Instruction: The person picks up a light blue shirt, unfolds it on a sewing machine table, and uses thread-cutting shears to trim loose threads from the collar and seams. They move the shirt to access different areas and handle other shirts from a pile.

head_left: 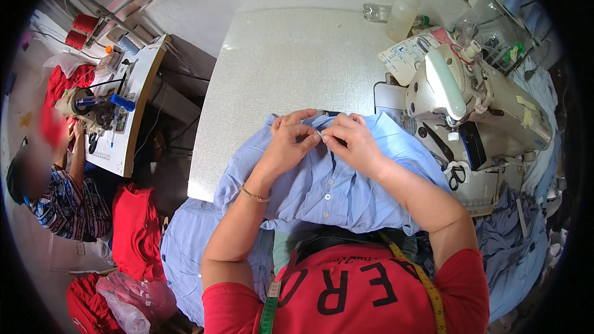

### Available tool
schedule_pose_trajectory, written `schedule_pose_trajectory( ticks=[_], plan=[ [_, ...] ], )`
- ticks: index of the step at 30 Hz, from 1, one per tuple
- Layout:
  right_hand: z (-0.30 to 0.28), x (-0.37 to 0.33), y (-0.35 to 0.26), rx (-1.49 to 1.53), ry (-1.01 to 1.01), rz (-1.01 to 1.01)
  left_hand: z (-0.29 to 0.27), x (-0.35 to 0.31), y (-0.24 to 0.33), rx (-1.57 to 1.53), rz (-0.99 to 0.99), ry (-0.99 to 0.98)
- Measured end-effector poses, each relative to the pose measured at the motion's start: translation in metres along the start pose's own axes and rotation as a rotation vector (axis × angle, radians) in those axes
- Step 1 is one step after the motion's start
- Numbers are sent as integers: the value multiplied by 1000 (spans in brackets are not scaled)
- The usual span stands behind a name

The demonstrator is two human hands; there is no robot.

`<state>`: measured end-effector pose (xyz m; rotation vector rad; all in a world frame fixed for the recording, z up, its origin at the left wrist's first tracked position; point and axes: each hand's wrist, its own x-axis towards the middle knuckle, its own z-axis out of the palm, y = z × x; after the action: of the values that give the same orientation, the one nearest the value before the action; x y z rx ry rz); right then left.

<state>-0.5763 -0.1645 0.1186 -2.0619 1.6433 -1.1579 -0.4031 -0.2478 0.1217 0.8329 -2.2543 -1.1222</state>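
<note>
A light blue button-up shirt (297, 188) lies over the near edge of the sewing table and my lap, with white buttons down its front. My left hand (292, 142) pinches the shirt near its dark-labelled collar end, thumb against forefinger. Close beside it, my right hand (348, 139) pinches the same spot from the other side. The fingertips of both hands nearly meet there. Whether they grip a button or only cloth is too small to tell.
At the right stands a sewing machine (476, 99), with black scissors (456, 176) near it. A green-capped bottle (405, 11) is at the back. More blue garments (510, 253) hang at right. At left, a co-worker (68, 204) sits at another machine (83, 102) beside red cloth (136, 229).
</note>
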Motion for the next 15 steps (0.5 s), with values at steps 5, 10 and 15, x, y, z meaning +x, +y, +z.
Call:
schedule_pose_trajectory(
  ticks=[5,10,15],
  plan=[
    [5,-1,-5,-120,71,-141,3,0,0,24,-3,35],
    [5,0,-4,14,26,0,7,0,-4,-6,-28,99],
    [4,0,2,195,-9,157,4,0,1,-26,4,56]
  ],
)
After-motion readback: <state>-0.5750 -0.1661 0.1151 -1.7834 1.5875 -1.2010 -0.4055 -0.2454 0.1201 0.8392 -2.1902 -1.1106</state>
